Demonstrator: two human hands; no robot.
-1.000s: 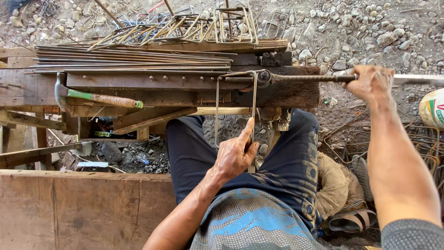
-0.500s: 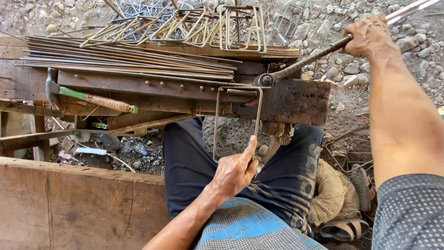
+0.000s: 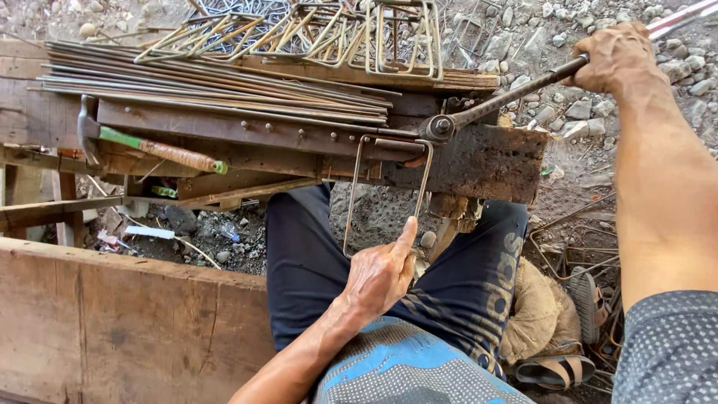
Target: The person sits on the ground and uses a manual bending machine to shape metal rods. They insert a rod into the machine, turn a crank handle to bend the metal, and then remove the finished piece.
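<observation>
Work in hand: a thin steel rod bent into a partly formed rectangular loop [image 3: 389, 191] hangs from the pins of a rusty steel bending plate [image 3: 471, 161] at the front edge of the worn wooden surface [image 3: 45, 112]
Left hand [image 3: 381, 273]: fingers closed around the lower end of the loop's right leg, steadying it above the lap
Right hand [image 3: 617, 56]: clenched on the long dark steel lever bar [image 3: 508, 93], whose pivot head sits at the loop's top right corner
Done so far: two upper corners look bent, and the left leg ends in a small hook
Left to do: the bottom of the loop stands open, so by my judgement at least one more bend remains
Finished pieces: a row of closed wire stirrups [image 3: 359, 34] lies along the back of the surface
Stock: a bundle of straight thin steel rods [image 3: 209, 82] lies lengthwise, unbent
Other tool: a green-handled hammer [image 3: 142, 146] rests untouched on the front rail
Containers: none in view; rods and stirrups lie loose
</observation>
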